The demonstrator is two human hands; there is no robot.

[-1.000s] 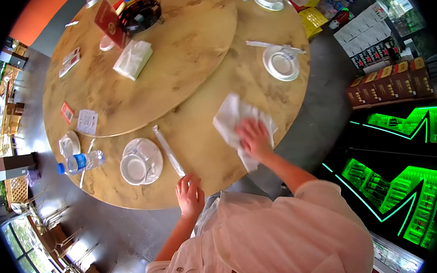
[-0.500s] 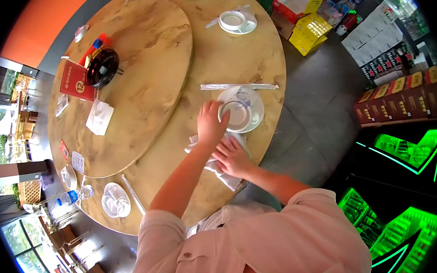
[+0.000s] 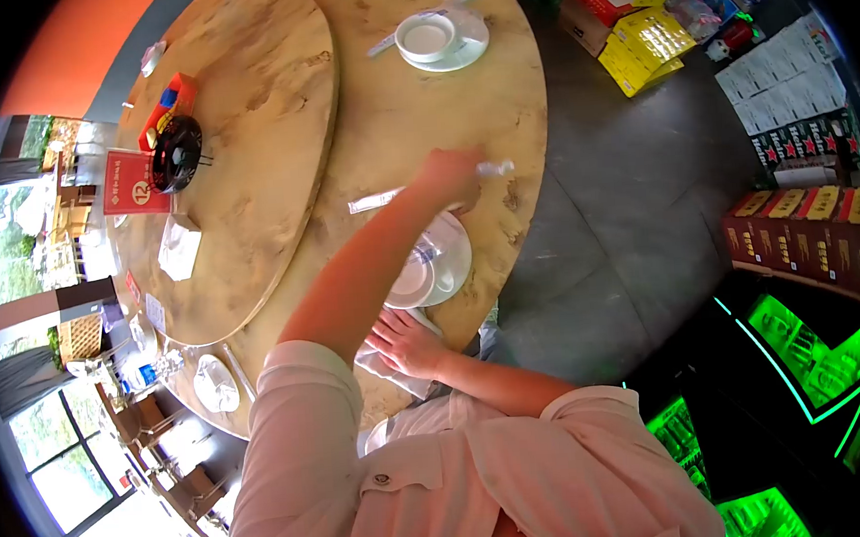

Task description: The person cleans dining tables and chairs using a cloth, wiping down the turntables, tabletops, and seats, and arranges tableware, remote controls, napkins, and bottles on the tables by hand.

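My left hand (image 3: 452,177), blurred, reaches across the table (image 3: 498,97) with its fingers closed over a long wrapped utensil packet (image 3: 372,202); the packet's ends show on both sides of the hand and forearm. Just nearer to me, a plate (image 3: 456,255) carries a small white bowl (image 3: 411,281), partly hidden by my left forearm. My right hand (image 3: 407,346) lies with its fingers spread on a crumpled white cloth (image 3: 395,373), beside the bowl at the table's near edge.
Another plate with a bowl (image 3: 426,36) sits farther along the rim. On the raised round centre are a black wire basket (image 3: 177,154), a red number sign (image 3: 127,183) and a tissue pack (image 3: 180,248). A bottle (image 3: 141,376) and a third plate (image 3: 215,383) are at left.
The view has shifted right along the table. My left hand has moved past the bowl and closed on the packet. My right hand and the cloth are now by the near plate.
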